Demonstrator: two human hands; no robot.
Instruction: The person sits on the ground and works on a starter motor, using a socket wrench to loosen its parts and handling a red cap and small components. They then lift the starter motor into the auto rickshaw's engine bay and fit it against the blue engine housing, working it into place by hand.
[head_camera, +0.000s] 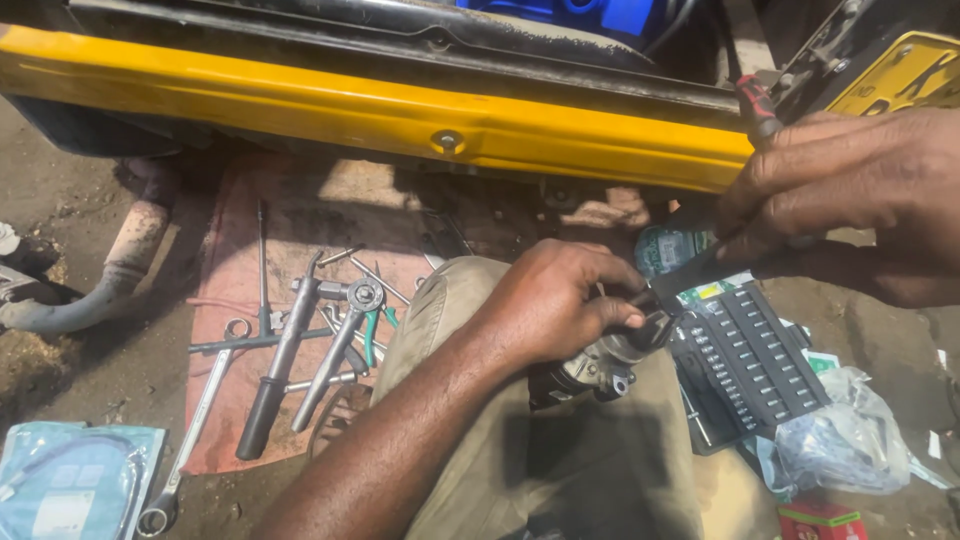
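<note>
My left hand (555, 300) grips a dark metal engine part (600, 368) resting on my khaki-clad knee (560, 450). My right hand (850, 195) is closed around a black-bladed tool (690, 272) with a red and black handle (757, 108); the tool's lower end meets the metal part next to my left thumb. Both hands are in front of a yellow vehicle body panel (350, 105). A black socket set case (745, 362) lies just right of the part.
A reddish cloth (250, 255) on the dirt ground holds several wrenches, ratchets (335, 350) and a long breaker bar (280, 365). A grey exhaust pipe (110, 270) lies at left. A blue packet (70, 480) sits bottom left, a plastic bag (850, 440) bottom right.
</note>
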